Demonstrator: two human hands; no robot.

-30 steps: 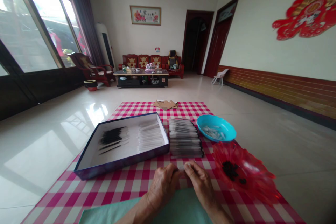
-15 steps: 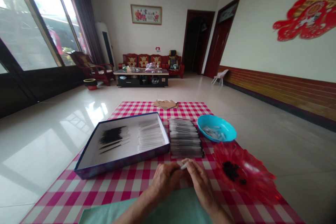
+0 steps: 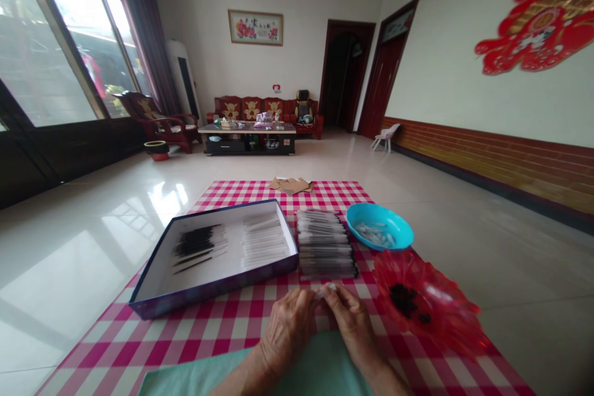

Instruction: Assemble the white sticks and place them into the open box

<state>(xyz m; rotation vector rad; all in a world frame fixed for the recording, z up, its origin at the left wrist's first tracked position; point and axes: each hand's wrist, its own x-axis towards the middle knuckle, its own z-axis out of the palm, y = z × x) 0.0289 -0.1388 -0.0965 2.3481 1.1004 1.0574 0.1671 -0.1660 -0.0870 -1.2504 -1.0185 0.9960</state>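
Observation:
My left hand (image 3: 288, 320) is closed, its fingertips meeting those of my right hand (image 3: 351, 318) above a green cloth (image 3: 320, 365). Between them shows a small whitish piece, which looks like a pen cap (image 3: 320, 292) on the end of a pen; the fingers cover most of it. Just beyond my hands lies a stack of clear-barrelled pens (image 3: 325, 246) with dark ends. To the left, a shallow box (image 3: 216, 289) holds black, thin pen refills (image 3: 195, 242) and a row of whitish clear tubes (image 3: 263, 242).
A blue bowl (image 3: 404, 227) of small white pieces stands at the right, behind a red petal-edged dish (image 3: 457, 312) with black bits in it. Torn cardboard (image 3: 292, 185) lies at the far edge of the checked tablecloth (image 3: 180, 346). A coffee table (image 3: 248, 130) is farther back.
My hands have come closer together, and the white piece that stuck out between them is now more covered by fingers. The whole view has shifted slightly.

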